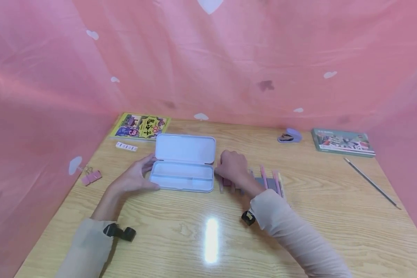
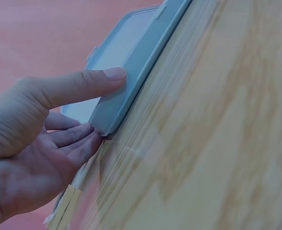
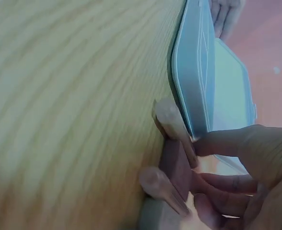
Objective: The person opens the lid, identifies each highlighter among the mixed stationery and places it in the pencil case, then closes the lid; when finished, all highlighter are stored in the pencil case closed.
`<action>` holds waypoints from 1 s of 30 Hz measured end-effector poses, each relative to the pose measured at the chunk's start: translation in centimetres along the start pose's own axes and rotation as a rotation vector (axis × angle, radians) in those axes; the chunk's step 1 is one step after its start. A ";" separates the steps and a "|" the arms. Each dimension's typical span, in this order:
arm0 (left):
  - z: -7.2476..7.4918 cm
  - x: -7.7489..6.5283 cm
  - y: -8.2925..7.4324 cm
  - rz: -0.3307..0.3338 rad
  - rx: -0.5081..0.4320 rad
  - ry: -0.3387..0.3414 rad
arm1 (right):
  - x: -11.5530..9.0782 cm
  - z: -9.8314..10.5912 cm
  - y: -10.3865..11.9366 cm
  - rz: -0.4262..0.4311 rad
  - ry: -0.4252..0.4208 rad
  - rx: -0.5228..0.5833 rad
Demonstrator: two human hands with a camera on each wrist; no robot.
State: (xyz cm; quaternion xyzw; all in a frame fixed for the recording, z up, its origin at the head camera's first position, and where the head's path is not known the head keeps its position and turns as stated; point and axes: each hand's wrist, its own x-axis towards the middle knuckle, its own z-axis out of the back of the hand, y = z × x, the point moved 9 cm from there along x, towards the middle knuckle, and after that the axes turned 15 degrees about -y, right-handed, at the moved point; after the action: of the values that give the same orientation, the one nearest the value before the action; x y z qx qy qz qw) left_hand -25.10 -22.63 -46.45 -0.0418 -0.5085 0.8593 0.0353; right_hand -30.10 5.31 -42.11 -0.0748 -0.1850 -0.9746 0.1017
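Observation:
An open pale blue pencil case [image 1: 182, 182] lies on the table with its lid tilted back; its tray has compartments. My left hand [image 1: 139, 175] holds the case's left end, thumb on the front wall and fingers round the corner, as the left wrist view of the hand [image 2: 45, 139] shows. My right hand [image 1: 233, 166] is just right of the case. In the right wrist view, its thumb and fingers [image 3: 217, 143] pinch a slim pen [image 3: 172, 117] beside a dark reddish block [image 3: 175, 165]. A second pen [image 3: 155, 182] lies beside it, near a grey block [image 3: 155, 215].
More pens [image 1: 263, 177] lie across grey blocks [image 1: 272, 184] to the right. Farther out are a purple stapler [image 1: 290, 136], a flat green box [image 1: 344, 143] and a paintbrush [image 1: 372, 183]. Leftward are a comic-style book [image 1: 139, 126], a white strip [image 1: 126, 146] and a pink binder clip [image 1: 91, 177].

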 end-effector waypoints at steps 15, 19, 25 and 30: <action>-0.3 -0.2 -0.1 -0.039 -0.071 0.013 | 1.8 5.3 -1.9 -0.143 -0.063 0.297; -0.3 -0.2 0.0 -0.029 -0.076 0.015 | 2.9 6.6 0.3 0.003 -0.072 0.267; -0.4 -0.1 -0.1 -0.019 -0.089 0.023 | 4.2 6.9 5.5 0.236 -0.064 0.199; 0.0 0.0 -0.3 -0.020 -0.087 0.014 | 4.9 5.7 10.4 0.371 -0.011 0.158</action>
State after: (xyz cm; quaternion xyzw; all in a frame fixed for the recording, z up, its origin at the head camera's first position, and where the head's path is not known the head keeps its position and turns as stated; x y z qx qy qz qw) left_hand -25.08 -22.49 -46.21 -0.0441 -0.5456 0.8356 0.0458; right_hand -31.90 -2.88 -32.40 -0.1049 -0.2444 -0.9212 0.2839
